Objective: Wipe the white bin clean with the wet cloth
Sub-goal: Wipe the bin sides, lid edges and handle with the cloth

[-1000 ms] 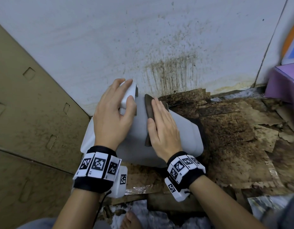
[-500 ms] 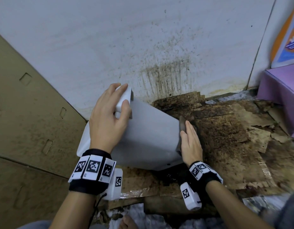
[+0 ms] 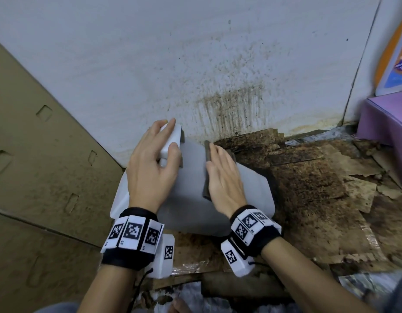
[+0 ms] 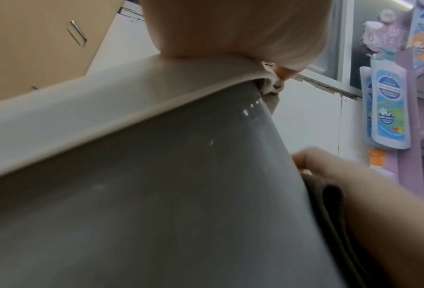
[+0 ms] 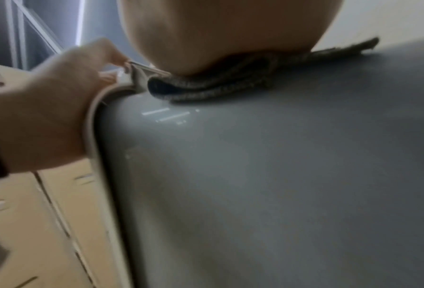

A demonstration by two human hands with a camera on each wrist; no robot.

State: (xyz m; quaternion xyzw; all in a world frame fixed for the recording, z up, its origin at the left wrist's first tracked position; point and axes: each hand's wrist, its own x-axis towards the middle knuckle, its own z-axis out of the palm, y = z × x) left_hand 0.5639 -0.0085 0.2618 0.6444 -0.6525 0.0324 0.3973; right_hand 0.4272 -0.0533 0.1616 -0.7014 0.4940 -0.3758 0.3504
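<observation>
- The bin [image 3: 191, 193] lies tipped on its side on the floor, its open rim toward the left and the wall, its base toward the right
- Its upturned side looks pale grey and smooth; light glints on it in both wrist views
- The cloth [image 3: 206, 170], dark and folded, lies flat on that upturned side, near the rim end
- In the right wrist view the cloth [image 5: 230, 83] shows as a doubled fold squeezed between palm and plastic
- The right hand [image 3: 222, 177] lies flat on the cloth with fingers straight and together, pressing it onto the bin; nothing is curled round it
- The left hand [image 3: 150, 170] grips the white rim [image 3: 171, 141] at its upper corner, fingers over the top and thumb on the near face
- In the left wrist view the rim [image 4: 107, 109] runs as a broad pale band under that hand
- Both wrists wear black bands [image 3: 130, 251] with square black-and-white markers
- The wall [image 3: 195, 64] behind is white, spattered and streaked with brown just above the bin
- The floor [image 3: 308, 188] to the right is covered in stained, torn cardboard
- Brown cardboard panels [image 3: 37, 166] lean at the left
- A purple stand [image 3: 387, 118] sits at the far right; the left wrist view shows blue-labelled bottles [image 4: 388, 109] on it
</observation>
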